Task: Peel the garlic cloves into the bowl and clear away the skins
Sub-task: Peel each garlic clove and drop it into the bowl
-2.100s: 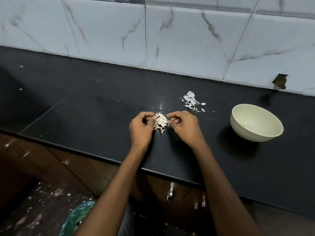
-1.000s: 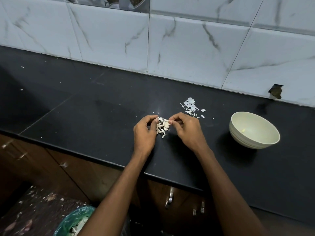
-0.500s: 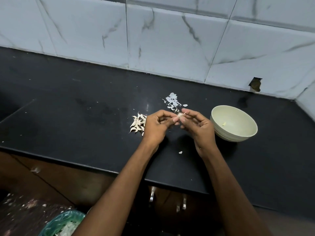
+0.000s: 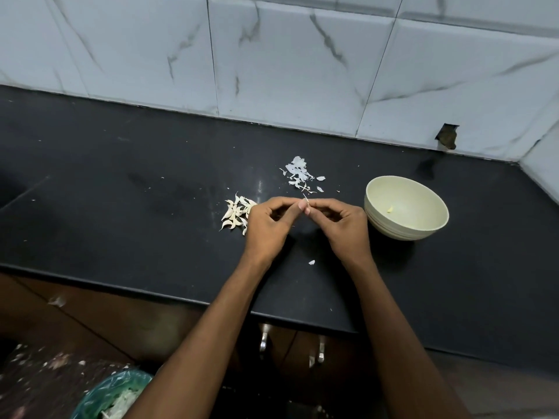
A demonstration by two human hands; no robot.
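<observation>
Both hands meet above the black counter [image 4: 121, 207]. My left hand [image 4: 269, 225] and my right hand [image 4: 341, 225] pinch one small garlic clove [image 4: 306, 202] between their fingertips; only its thin tip shows above the fingers. A pile of unpeeled cloves [image 4: 237, 214] lies just left of my left hand. Loose white skins [image 4: 299, 173] are scattered behind the hands, and one flake [image 4: 311, 262] lies between my wrists. To the right stands a pale green bowl [image 4: 393, 228] with one peeled clove [image 4: 390, 209] inside.
A marble-tiled wall runs behind the counter, with a broken hole [image 4: 447, 140] at the right. Below the counter's front edge are wooden cabinet doors with metal handles [image 4: 264, 340]. A bin lined with a green bag [image 4: 112, 394] stands on the floor at lower left.
Both hands left the clove pile carrying one clove and shifted right toward the bowl. A skin flake has dropped onto the counter between my wrists.
</observation>
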